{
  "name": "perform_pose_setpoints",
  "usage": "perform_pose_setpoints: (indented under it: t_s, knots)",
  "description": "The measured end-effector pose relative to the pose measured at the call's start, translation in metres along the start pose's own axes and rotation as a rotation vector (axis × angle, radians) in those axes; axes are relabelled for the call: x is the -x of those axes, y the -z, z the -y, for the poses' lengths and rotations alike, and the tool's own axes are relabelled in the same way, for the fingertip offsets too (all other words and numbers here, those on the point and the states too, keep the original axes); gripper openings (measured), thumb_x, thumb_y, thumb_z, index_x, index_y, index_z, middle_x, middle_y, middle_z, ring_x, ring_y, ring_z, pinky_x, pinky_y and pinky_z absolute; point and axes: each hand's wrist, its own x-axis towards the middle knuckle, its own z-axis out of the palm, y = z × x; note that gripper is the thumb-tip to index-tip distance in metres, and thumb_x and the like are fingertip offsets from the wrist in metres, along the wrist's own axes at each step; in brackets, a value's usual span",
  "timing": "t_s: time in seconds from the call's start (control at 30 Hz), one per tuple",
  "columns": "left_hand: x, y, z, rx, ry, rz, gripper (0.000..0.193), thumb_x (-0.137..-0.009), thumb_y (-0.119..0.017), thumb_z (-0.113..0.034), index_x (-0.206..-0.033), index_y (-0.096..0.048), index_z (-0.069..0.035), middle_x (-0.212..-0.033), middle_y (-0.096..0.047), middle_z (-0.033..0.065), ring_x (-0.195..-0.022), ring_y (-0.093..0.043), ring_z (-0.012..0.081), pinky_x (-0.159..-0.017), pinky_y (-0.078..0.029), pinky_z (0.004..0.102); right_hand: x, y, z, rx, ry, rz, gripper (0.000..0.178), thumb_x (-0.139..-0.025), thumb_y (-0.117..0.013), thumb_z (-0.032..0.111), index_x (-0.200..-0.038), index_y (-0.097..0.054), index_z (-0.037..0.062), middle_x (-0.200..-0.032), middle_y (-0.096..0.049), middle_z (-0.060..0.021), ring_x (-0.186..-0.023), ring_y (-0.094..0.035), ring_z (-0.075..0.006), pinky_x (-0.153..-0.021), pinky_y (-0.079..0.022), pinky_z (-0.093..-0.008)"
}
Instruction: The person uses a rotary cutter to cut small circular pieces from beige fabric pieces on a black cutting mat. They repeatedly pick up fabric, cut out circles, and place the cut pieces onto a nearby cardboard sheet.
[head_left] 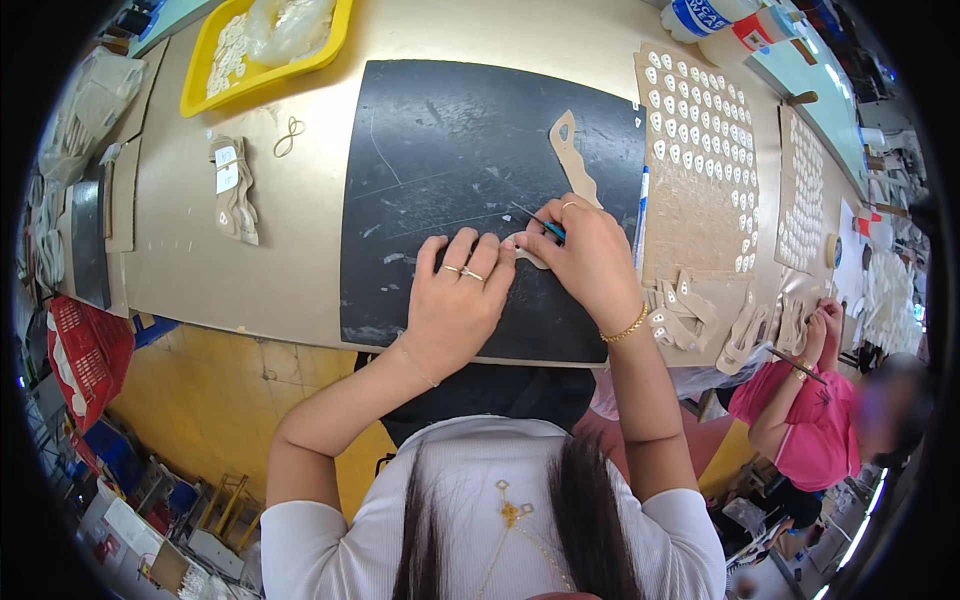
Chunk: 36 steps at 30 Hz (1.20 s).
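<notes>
On a black mat (440, 130), my left hand (455, 295) presses a small curved beige piece (532, 256) with its fingertips; the fingers partly hide it. My right hand (590, 255) is closed around a thin pointed tool with a blue grip (553, 230), its dark tip pointing to the upper left. The right fingertips are beside the same piece, close to the left hand. Just beyond the right hand lies a wavy beige cut-out strip (572, 155) with a teardrop-shaped opening at its far end.
A yellow tray (190, 90) with small pale pieces stands at the far left. Nearer are a rubber band (289, 138) and a beige bundle (235, 195). Right of the mat are a blue-and-white pen (642, 205), a sheet with white pieces (690, 225) and loose strips (685, 310). A co-worker (800, 410) sits at right.
</notes>
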Motion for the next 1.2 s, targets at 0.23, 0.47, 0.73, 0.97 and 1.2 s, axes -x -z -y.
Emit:
perform_pose_setpoints:
  t_s: [0.23,0.47,0.73,0.97,1.2]
  knots:
    - [0.012,0.004,0.010,0.146,0.013,0.005,0.041,-0.078,-0.071,-0.009,-0.118,-0.067,-0.004,-0.119,-0.062,0.0107,-0.119,-0.057,0.0279,-0.103,-0.043,0.0457,-0.002,0.000,-0.002,0.001,-0.016,0.014,0.031,-0.080,-0.082,0.029,-0.087,-0.072,0.0012,-0.079,-0.062,-0.0144,-0.073,-0.064,-0.0325,-0.066,-0.048,-0.0413]
    - [0.013,0.003,0.002,0.007,0.007,0.012,0.044,-0.076,-0.069,-0.002,-0.119,-0.069,-0.006,-0.123,-0.061,0.0117,-0.121,-0.058,0.0303,-0.102,-0.043,0.0471,-0.002,-0.001,0.002,0.062,-0.026,0.007,0.030,-0.083,-0.080,0.029,-0.091,-0.072,0.0019,-0.080,-0.064,-0.0134,-0.074,-0.065,-0.0316,-0.068,-0.050,-0.0381]
    - [0.016,0.007,0.012,0.227,0.054,0.006,0.049,-0.077,-0.071,-0.005,-0.125,-0.066,-0.009,-0.124,-0.059,0.0119,-0.122,-0.055,0.0292,-0.103,-0.040,0.0468,0.026,0.007,-0.019,-0.267,0.007,-0.426,0.018,-0.090,-0.074,0.016,-0.099,-0.069,0.0011,-0.091,-0.067,-0.0114,-0.085,-0.067,-0.0253,-0.073,-0.051,-0.0352]
    - [0.000,0.009,-0.005,-0.009,-0.047,0.050,0.048,-0.074,-0.073,-0.010,-0.121,-0.067,-0.008,-0.115,-0.059,0.0106,-0.113,-0.055,0.0282,-0.097,-0.042,0.0463,0.041,0.011,-0.044,-0.233,-0.130,-0.466,0.017,-0.093,-0.073,0.016,-0.098,-0.069,0.0004,-0.084,-0.059,-0.0031,-0.076,-0.051,-0.0141,-0.068,-0.043,-0.0275]
    - [-0.005,0.010,0.014,0.221,-0.053,0.092,0.046,-0.077,-0.068,-0.005,-0.123,-0.064,-0.004,-0.121,-0.061,0.0120,-0.121,-0.056,0.0292,-0.102,-0.043,0.0456,0.045,0.013,-0.004,-0.231,0.021,-0.231,0.033,-0.094,-0.071,0.022,-0.117,-0.059,0.0011,-0.105,-0.067,-0.0184,-0.088,-0.068,-0.0343,-0.077,-0.053,-0.0392]
